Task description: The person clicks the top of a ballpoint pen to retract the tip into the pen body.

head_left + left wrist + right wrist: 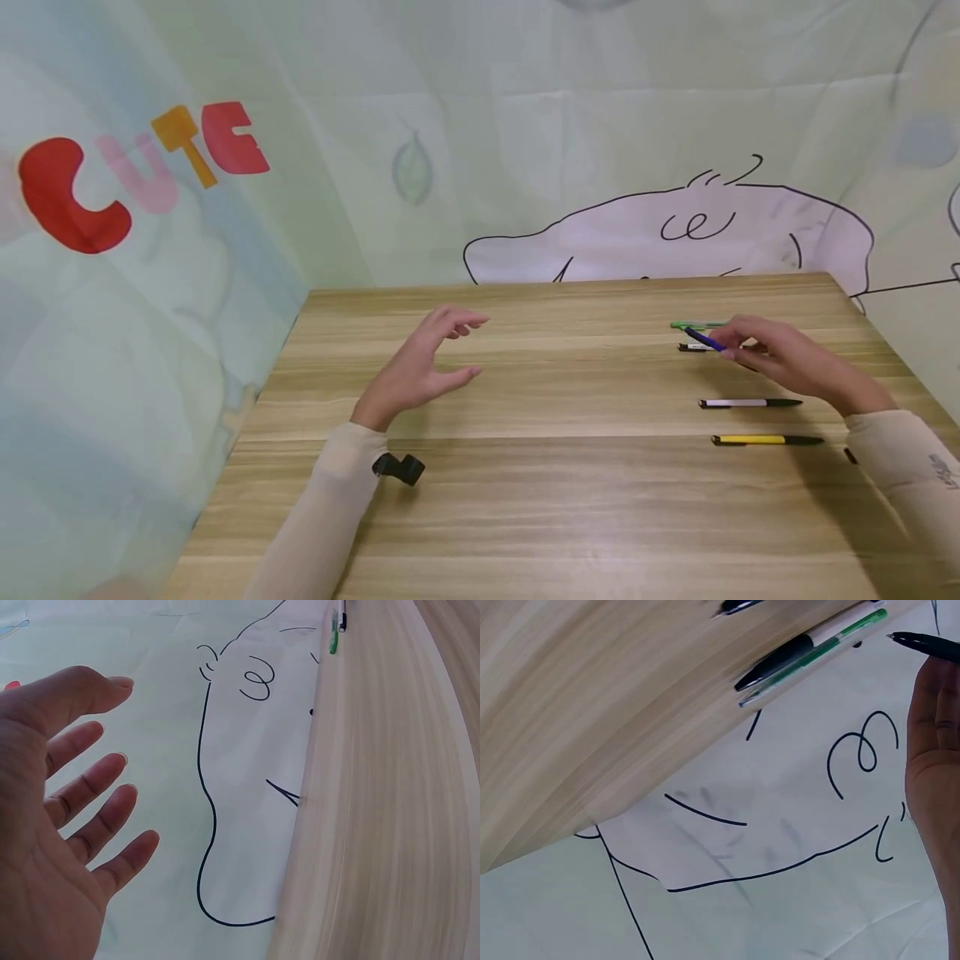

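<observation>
My right hand (780,354) pinches a blue pen (705,338) between thumb and fingers, tilted over the far right of the table. In the right wrist view the pen's dark front part (926,643) and its point stick out past the fingers. Close by that hand lie a green pen (686,325) and a white pen with black ends (693,347), both partly covered by it in the head view. My left hand (408,367) hovers over the left part of the table, thumb and fingers apart, holding nothing.
Nearer on the right, a pale pen with a black end (742,403) and a yellow pen (757,440) lie side by side on the wooden table (525,500). A small dark item (851,456) peeks out by the right sleeve. Printed cloth hangs behind and left.
</observation>
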Demonstrator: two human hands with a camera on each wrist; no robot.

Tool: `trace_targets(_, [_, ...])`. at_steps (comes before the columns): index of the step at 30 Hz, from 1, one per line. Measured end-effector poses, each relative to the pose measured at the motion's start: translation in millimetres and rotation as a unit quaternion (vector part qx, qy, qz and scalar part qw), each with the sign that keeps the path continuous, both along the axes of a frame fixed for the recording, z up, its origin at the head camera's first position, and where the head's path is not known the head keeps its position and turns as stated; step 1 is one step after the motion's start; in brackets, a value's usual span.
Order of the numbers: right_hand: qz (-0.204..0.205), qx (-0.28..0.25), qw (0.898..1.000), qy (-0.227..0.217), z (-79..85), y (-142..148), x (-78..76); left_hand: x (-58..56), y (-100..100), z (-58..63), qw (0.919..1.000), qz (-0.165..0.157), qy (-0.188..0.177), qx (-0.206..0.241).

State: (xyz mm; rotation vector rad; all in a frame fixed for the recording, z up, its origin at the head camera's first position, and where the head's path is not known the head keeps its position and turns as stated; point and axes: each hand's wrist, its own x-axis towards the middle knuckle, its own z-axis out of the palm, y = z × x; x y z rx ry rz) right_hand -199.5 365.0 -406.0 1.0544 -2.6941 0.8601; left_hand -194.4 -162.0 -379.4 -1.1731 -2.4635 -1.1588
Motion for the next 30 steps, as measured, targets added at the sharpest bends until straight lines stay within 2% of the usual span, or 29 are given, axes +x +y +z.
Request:
trace_targets(8, [-0.055,-0.028,0.996,-0.063,9.5,-15.2,2.7,-3.8,13.9,4.9,0.9998,-0.013,0.003,0.013])
trace_targets(16, [-0.062,-0.070,0.992,-0.081,21.2,-34.0,5.4,-8.2,28.6,10.4,0.9994,-0.024,0.007,0.024])
trace_targets(24, [-0.092,-0.084,0.988,-0.095,30.2,-50.3,8.0,-10.6,40.8,14.3,0.9987,-0.032,0.008,0.039])
trace_targets(30, [-0.101,-0.128,0.978,-0.128,34.1,-61.5,7.6,-12.5,50.4,17.0,0.9975,-0.040,0.004,0.059])
